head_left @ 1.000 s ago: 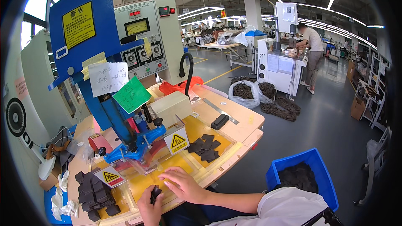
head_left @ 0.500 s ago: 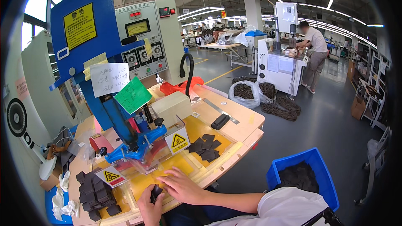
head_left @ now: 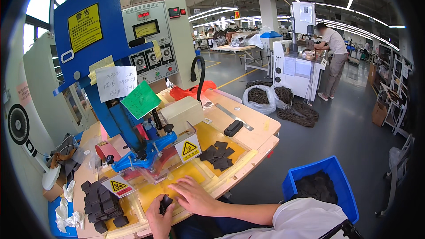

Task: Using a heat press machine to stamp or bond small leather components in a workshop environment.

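Observation:
My left hand is closed around a small dark flat piece, pinched between thumb and fingers at the near edge of the yellow work board. Just to the right, my right hand reaches over the board with its fingers stretched out. Nothing shows in its grip, though its underside is hidden. Ahead of both hands stands the blue press head with a clear guard. Loose dark square pieces lie on the board's right part. Stacks of similar dark pieces stand at the left.
A blue bin of dark material stands at my right. On the table lie a metal ruler and a black oblong object. A control panel rises behind the press. A person works at a white machine farther off.
My right hand has shifted slightly at the fingertips, a little away from the dark piece. My left hand keeps its hold in nearly the same place.

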Demonstrator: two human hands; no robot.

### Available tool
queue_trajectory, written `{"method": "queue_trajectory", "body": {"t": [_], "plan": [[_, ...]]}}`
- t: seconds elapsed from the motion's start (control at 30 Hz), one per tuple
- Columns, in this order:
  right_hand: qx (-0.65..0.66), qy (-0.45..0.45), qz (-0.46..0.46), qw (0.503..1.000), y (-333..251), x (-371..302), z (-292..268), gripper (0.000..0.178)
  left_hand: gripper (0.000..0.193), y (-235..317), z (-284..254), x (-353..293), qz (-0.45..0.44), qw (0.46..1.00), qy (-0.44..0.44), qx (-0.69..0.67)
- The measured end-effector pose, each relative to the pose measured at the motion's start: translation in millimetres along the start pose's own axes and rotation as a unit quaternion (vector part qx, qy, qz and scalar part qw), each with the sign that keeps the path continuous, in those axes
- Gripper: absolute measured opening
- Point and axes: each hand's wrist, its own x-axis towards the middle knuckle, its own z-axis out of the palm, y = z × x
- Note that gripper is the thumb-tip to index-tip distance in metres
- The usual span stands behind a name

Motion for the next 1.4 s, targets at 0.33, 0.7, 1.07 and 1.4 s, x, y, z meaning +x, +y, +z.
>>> {"method": "queue_trajectory", "body": {"t": [0.33,0.7,1.07,1.4], "plan": [[-0.026,0.011,0.008,1.000,-2.2,1.1,-5.2,0.057,0.043,5.1,4.8,0.0,-0.010,1.000,0.017,-0.003],[0.011,-0.021,-0.020,1.000,0.8,-0.8,2.3,0.057,0.043,1.5,5.4,-0.7,-0.014,1.000,0.019,-0.002],[-0.009,-0.010,-0.005,1.000,5.1,-3.1,8.3,0.054,0.034,-4.0,4.8,-0.4,-0.026,0.999,0.009,0.037],[-0.039,0.016,-0.005,0.999,4.6,-4.9,6.8,0.051,0.027,8.1,3.6,8.4,-0.024,0.998,-0.029,0.050]]}}
